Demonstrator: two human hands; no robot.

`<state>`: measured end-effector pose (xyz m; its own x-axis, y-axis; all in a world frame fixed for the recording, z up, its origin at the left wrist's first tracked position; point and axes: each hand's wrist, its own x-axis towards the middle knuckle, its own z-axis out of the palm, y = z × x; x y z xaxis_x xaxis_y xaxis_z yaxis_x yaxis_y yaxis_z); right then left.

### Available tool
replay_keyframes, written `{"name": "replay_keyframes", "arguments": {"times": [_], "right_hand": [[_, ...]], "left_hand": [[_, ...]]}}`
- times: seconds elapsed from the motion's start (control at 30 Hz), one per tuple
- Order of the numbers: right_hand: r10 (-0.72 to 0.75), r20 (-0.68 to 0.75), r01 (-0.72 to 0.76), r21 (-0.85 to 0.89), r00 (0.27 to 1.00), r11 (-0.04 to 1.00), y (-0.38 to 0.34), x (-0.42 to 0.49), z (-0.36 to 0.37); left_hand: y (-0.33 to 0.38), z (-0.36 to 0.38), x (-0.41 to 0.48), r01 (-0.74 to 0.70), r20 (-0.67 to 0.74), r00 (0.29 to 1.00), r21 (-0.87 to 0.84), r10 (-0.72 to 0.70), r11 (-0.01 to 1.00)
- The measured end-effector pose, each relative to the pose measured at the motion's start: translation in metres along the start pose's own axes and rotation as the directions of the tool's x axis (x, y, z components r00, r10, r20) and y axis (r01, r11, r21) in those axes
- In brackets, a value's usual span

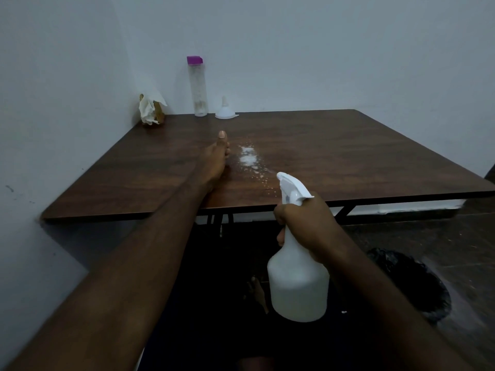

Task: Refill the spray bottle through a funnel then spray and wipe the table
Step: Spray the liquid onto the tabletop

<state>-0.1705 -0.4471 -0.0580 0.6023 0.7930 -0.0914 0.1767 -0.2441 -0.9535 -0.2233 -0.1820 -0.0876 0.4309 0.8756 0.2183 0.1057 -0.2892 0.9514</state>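
- A person's right hand grips the neck of a white spray bottle, fingers curled round it just below the trigger. The bottle is held upright in the air at the near edge of a dark wooden table, with its nozzle aimed across the tabletop.
- The left hand rests edge-on on the table with its thumb stretched forward. The other fingers are mostly hidden behind the hand, so how far they curl cannot be told.
- A wet patch of white droplets lies on the wood just right of the left hand, trailing back toward the nozzle.
- Along the far edge, against the wall, stand a tall clear bottle with a purple cap and, just beside it, a white funnel set mouth-down.
- A crumpled white paper towel sits in the far left corner.
- A dark bin stands on the floor at right.
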Motion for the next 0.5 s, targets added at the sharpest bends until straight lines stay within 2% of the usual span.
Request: {"name": "replay_keyframes", "arguments": {"times": [0.1,0.27,0.4,0.5], "right_hand": [[-0.009,0.019,0.009,0.006,1.000,1.000,-0.0009,-0.0008,-0.0011],[-0.006,-0.035,0.005,-0.037,0.999,0.999,0.0006,-0.0006,0.0005],[-0.014,0.009,0.015,-0.015,1.000,1.000,-0.0008,-0.0018,-0.0012],[-0.007,-0.031,0.006,-0.034,0.999,0.999,0.0009,-0.0014,-0.0003]], "left_hand": [[0.0006,-0.0002,0.0005,-0.002,0.005,1.000,-0.002,0.002,1.000],[0.0008,-0.0003,0.0008,0.005,-0.006,1.000,-0.001,-0.005,1.000],[-0.0013,0.0000,0.0033,0.008,-0.009,1.000,-0.007,-0.008,1.000],[-0.0012,0.0012,0.0025,0.006,0.003,1.000,-0.006,-0.006,1.000]]}}
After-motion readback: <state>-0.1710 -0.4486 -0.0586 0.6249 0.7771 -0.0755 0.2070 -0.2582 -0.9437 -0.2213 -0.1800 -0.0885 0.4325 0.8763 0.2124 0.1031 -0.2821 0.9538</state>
